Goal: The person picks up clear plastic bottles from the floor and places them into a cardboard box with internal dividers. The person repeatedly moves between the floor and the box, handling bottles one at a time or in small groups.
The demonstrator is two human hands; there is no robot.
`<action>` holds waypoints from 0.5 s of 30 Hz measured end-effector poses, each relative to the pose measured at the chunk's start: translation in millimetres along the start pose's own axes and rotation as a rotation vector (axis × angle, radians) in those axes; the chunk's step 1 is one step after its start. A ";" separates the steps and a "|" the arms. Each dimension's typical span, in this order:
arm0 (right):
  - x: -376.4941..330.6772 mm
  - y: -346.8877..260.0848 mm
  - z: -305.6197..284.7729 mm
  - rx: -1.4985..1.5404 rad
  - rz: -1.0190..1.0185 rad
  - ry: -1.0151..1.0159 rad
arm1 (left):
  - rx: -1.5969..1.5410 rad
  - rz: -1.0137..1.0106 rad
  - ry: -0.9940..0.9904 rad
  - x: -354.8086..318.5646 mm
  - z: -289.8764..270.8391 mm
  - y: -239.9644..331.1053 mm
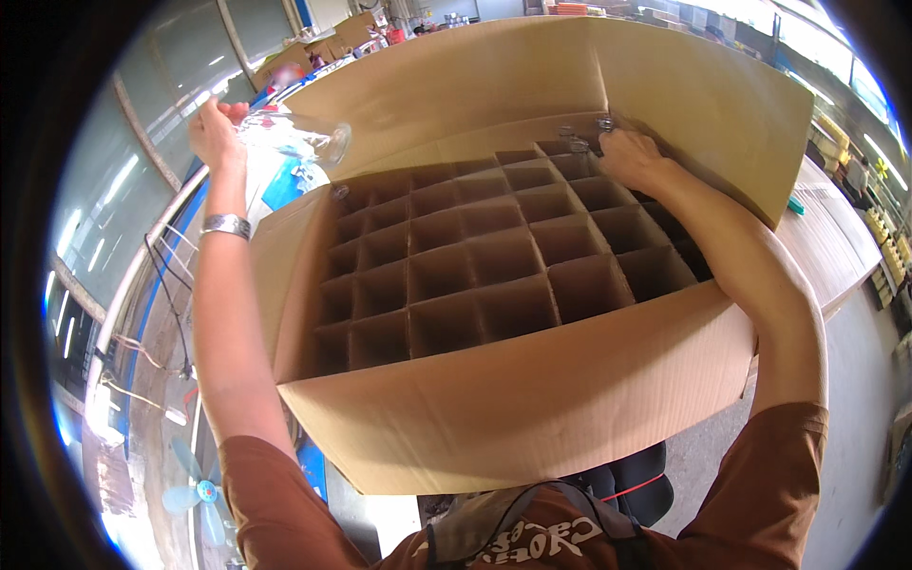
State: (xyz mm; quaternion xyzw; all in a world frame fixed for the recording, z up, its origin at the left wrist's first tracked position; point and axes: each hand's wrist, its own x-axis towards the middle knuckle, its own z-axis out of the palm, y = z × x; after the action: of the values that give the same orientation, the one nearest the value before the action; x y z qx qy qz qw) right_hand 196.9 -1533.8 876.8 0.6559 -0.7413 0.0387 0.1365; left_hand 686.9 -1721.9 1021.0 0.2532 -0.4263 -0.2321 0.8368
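Raised at the far left, my left hand (218, 133) is closed round one end of a clear glass vessel (313, 141). The vessel lies nearly sideways, its round end pointing right over the box's far left corner. Below sits a large open cardboard box (522, 399) with a grid of cardboard dividers (442, 233). My right hand (630, 157) reaches into the far right part of the box. Its fingers are curled at a clear glass piece (606, 123), mostly hidden. Beside it, another clear glass piece (575, 141) shows in a cell, and one more (340, 193) at the far left corner.
The box's tall far flap (465, 81) stands up behind the dividers, and its side flap (703, 114) rises behind my right arm. A blue fan (206, 491) stands at lower left, near loose cables (171, 413). Another cardboard surface (831, 233) lies at the right.
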 end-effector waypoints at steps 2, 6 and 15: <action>2.1 -1.5 0.3 0.019 0.003 0.019 | 0.408 0.085 -0.308 0.2 1.2 24.3; -5.4 -12.7 -11.2 0.037 0.047 0.038 | 1.201 -0.118 -1.018 -30.6 2.4 7.5; -3.7 -8.5 -26.7 -0.033 0.046 0.125 | 1.828 -0.049 -1.324 -74.0 -28.2 -93.2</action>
State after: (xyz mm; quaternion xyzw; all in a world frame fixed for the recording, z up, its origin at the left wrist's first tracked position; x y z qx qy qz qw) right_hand 209.7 -1525.0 900.4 0.6328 -0.7466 0.0706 0.1927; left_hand 655.1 -1742.0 904.7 0.6063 -0.7907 0.0621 -0.0579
